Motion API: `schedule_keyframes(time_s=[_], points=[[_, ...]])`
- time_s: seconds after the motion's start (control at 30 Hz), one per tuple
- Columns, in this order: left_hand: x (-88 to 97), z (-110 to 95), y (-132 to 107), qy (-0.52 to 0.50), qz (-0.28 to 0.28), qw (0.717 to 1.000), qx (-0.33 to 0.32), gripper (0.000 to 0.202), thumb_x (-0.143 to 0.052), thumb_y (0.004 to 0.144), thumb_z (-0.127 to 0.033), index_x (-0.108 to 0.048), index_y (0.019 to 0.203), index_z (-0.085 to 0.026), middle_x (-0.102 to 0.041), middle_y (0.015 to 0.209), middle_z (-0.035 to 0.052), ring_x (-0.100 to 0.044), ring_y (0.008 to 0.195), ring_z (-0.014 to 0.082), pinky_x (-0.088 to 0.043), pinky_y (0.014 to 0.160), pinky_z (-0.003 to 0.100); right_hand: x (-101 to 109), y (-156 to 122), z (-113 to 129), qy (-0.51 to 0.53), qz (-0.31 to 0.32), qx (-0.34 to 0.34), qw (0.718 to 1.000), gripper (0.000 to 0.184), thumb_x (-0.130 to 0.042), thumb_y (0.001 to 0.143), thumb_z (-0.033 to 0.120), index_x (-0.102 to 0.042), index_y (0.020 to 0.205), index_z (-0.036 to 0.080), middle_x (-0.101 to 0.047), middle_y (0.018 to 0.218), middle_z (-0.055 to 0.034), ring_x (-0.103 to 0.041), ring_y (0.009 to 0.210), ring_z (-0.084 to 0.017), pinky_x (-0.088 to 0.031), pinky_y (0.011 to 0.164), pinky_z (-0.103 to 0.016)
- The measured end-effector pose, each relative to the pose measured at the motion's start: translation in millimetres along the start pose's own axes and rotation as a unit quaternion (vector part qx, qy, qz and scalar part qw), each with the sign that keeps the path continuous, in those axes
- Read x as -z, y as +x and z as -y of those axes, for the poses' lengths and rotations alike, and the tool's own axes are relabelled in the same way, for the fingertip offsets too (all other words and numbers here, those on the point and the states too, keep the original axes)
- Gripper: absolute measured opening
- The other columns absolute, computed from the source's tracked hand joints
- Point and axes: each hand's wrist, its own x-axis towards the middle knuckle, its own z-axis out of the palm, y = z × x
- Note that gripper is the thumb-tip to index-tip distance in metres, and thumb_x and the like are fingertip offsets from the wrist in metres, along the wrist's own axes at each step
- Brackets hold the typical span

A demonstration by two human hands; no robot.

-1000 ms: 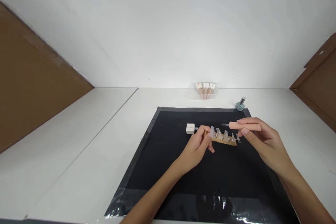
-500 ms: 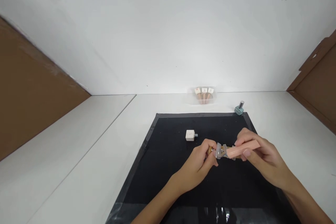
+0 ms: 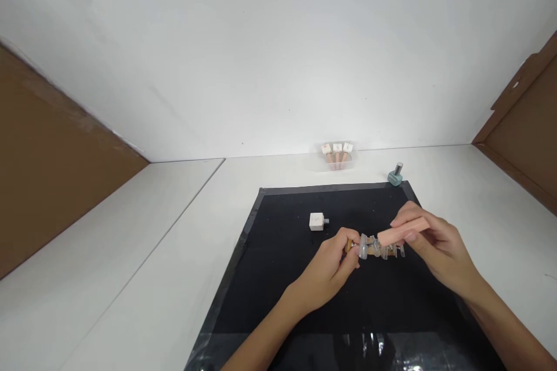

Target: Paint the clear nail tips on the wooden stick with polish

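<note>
My left hand (image 3: 337, 255) pinches the left end of a wooden-looking strip set with clear false nail tips (image 3: 375, 247). Between the fingers of my right hand (image 3: 429, 240) is a long peach nail polish cap (image 3: 402, 232), slanting above the right part of the strip. Its brush cannot be made out. A white square nail polish bottle (image 3: 316, 221) lies on the black mat (image 3: 278, 266), beyond my left hand, its grey neck pointing right.
A clear tray (image 3: 348, 164) by the wall holds three white bottles with peach caps. A teal bottle (image 3: 394, 178) with a silver cap stands at the mat's back right corner. Brown boards (image 3: 52, 168) flank the white table (image 3: 152, 278) on both sides.
My right hand has moved up slightly with the peach cap, off the strip, so more nail tips show. My left hand keeps its hold. The whole view has shifted a little.
</note>
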Motion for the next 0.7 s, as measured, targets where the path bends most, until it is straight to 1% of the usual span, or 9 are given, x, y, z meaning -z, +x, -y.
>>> schedule_keyframes(time_s=[0.07, 0.1, 0.17, 0.27, 0.33, 0.43, 0.47, 0.6, 0.7], points=[[-0.4, 1.2, -0.4, 0.008, -0.002, 1.0, 0.0, 0.012, -0.037, 0.094, -0.027, -0.045, 0.09, -0.02, -0.054, 0.067, -0.0029, -0.053, 0.061, 0.0118, -0.04, 0.059, 0.023, 1.0, 0.3, 0.1, 0.008, -0.017, 0.006, 1.0, 0.025, -0.057, 0.09, 0.044, -0.068, 0.084, 0.023, -0.056, 0.071, -0.0004, -0.056, 0.056, -0.012, -0.049, 0.048, -0.023], [-0.5, 1.5, -0.5, 0.009, -0.004, 1.0, -0.002, 0.012, -0.037, 0.094, -0.027, -0.045, 0.09, -0.02, -0.054, 0.066, -0.003, -0.053, 0.061, 0.0117, -0.04, 0.059, 0.023, 1.1, 0.4, -0.2, 0.017, -0.013, 0.009, 1.0, 0.025, -0.057, 0.089, 0.045, -0.068, 0.085, 0.023, -0.056, 0.071, -0.0002, -0.056, 0.056, -0.012, -0.049, 0.049, -0.024], [-0.8, 1.6, -0.8, 0.011, -0.004, 1.0, -0.007, 0.012, -0.036, 0.094, -0.027, -0.045, 0.09, -0.02, -0.055, 0.067, -0.0029, -0.053, 0.062, 0.0119, -0.04, 0.06, 0.024, 0.6, 0.1, -1.9, 0.027, 0.013, 0.013, 0.999, 0.023, -0.058, 0.089, 0.044, -0.069, 0.086, 0.024, -0.058, 0.07, -0.0005, -0.057, 0.059, -0.013, -0.049, 0.051, -0.025], [-1.7, 1.5, -1.1, 0.019, -0.003, 1.0, -0.015, 0.013, -0.036, 0.094, -0.027, -0.046, 0.09, -0.02, -0.056, 0.069, -0.0023, -0.054, 0.063, 0.0121, -0.04, 0.06, 0.024, -0.7, -0.7, -6.1, 0.006, 0.044, 0.012, 0.999, 0.021, -0.06, 0.088, 0.042, -0.071, 0.084, 0.025, -0.061, 0.071, -0.0019, -0.057, 0.064, -0.016, -0.048, 0.053, -0.026], [-2.8, 2.0, -1.2, 0.023, -0.001, 1.0, -0.021, 0.012, -0.037, 0.094, -0.027, -0.046, 0.09, -0.02, -0.056, 0.068, -0.0024, -0.053, 0.062, 0.0121, -0.04, 0.06, 0.024, -1.0, -0.9, -8.9, -0.014, 0.027, -0.002, 1.0, 0.021, -0.061, 0.087, 0.042, -0.072, 0.082, 0.025, -0.062, 0.072, -0.0025, -0.057, 0.065, -0.016, -0.047, 0.053, -0.027], [-4.3, 3.2, -1.1, 0.026, -0.002, 0.999, -0.02, 0.011, -0.038, 0.093, -0.026, -0.046, 0.09, -0.02, -0.055, 0.067, -0.003, -0.051, 0.06, 0.0117, -0.039, 0.058, 0.023, -0.5, -0.7, -11.3, -0.023, -0.029, -0.018, 0.999, 0.023, -0.062, 0.086, 0.044, -0.072, 0.08, 0.025, -0.063, 0.074, -0.0026, -0.058, 0.068, -0.017, -0.047, 0.057, -0.028], [-4.6, 3.3, -1.1, 0.025, -0.003, 1.0, -0.019, 0.011, -0.038, 0.092, -0.026, -0.046, 0.09, -0.02, -0.056, 0.067, -0.003, -0.051, 0.059, 0.0116, -0.039, 0.058, 0.023, -0.3, -0.6, -11.5, -0.012, -0.033, -0.018, 0.999, 0.023, -0.062, 0.086, 0.044, -0.072, 0.079, 0.024, -0.063, 0.073, -0.0023, -0.058, 0.067, -0.016, -0.047, 0.056, -0.028], [-4.7, 1.8, -0.6, 0.014, 0.0, 1.0, -0.02, 0.011, -0.037, 0.093, -0.026, -0.045, 0.089, -0.02, -0.055, 0.068, -0.0029, -0.052, 0.061, 0.0118, -0.04, 0.059, 0.023, -0.8, -0.5, -11.0, 0.029, 0.01, -0.013, 0.999, 0.022, -0.063, 0.085, 0.045, -0.072, 0.081, 0.025, -0.062, 0.071, -0.0012, -0.057, 0.062, -0.015, -0.047, 0.052, -0.027], [-4.0, 0.5, -0.6, 0.021, 0.0, 1.0, -0.018, 0.01, -0.037, 0.093, -0.025, -0.045, 0.089, -0.02, -0.054, 0.067, -0.0033, -0.05, 0.06, 0.0113, -0.038, 0.058, 0.023, -1.0, -0.4, -10.7, -0.016, -0.028, -0.013, 0.999, 0.02, -0.064, 0.085, 0.043, -0.072, 0.078, 0.025, -0.064, 0.074, -0.0022, -0.058, 0.068, -0.016, -0.047, 0.058, -0.029]])
